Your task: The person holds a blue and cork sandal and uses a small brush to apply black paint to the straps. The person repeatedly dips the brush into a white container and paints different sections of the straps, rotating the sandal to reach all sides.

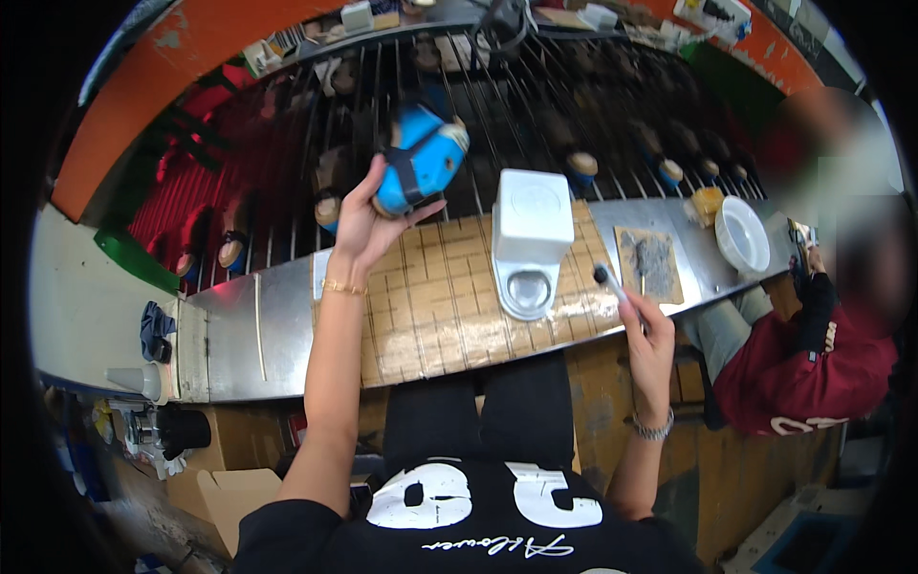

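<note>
My left hand (368,215) is raised over the far edge of the bench, fingers wrapped round the end of a blue shoe last (421,161). A dark strap crosses the last, and its far end is blurred. My right hand (650,340) pinches a slim brush (610,286) with a dark round tip pointing up and away. Between my hands stands a white dispenser (532,225) with a round cup at its foot. It rests on a brown grid-lined sheet (430,306). Right of it lies a stained board (647,266) with a thin stick on it.
Beyond the bench, a rack of metal rollers (535,115) carries several shoes on lasts, with red-lit ones at the left. A white bowl (742,236) and a yellow sponge (706,206) lie at the right. A co-worker in a maroon top (794,373) sits there. An open cardboard box (234,497) is below left.
</note>
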### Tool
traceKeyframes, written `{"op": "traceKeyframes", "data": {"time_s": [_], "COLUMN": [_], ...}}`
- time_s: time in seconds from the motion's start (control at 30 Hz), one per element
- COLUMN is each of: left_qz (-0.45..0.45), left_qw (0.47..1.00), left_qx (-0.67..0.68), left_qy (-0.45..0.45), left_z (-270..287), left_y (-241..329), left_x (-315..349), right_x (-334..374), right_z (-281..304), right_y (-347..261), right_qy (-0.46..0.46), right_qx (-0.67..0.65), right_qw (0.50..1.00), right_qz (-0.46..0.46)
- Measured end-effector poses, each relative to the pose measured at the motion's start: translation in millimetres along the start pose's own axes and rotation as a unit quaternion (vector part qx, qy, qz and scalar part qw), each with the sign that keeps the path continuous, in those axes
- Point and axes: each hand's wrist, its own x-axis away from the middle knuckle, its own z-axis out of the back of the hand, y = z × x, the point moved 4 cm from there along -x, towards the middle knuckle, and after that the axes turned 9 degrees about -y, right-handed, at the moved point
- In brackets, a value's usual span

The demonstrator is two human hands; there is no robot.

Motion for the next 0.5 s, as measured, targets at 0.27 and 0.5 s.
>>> {"op": "traceKeyframes", "data": {"time_s": [0.27,0.5], "left_qz": [0.079,-0.024], "left_qw": [0.988,0.983], "left_qx": [-0.037,0.172], "left_qy": [0.128,-0.068], "left_z": [-45.2,-110.2], "left_y": [-33.8,-25.0], "left_x": [133.5,145.6], "right_x": [-24.7,-27.8], "right_z": [-41.4,-53.4], "right_y": [-24.5,-26.5], "right_qy": [-0.039,-0.025], "right_qx": [0.27,0.34], "right_qw": [0.947,0.914], "right_qz": [0.168,0.22]}}
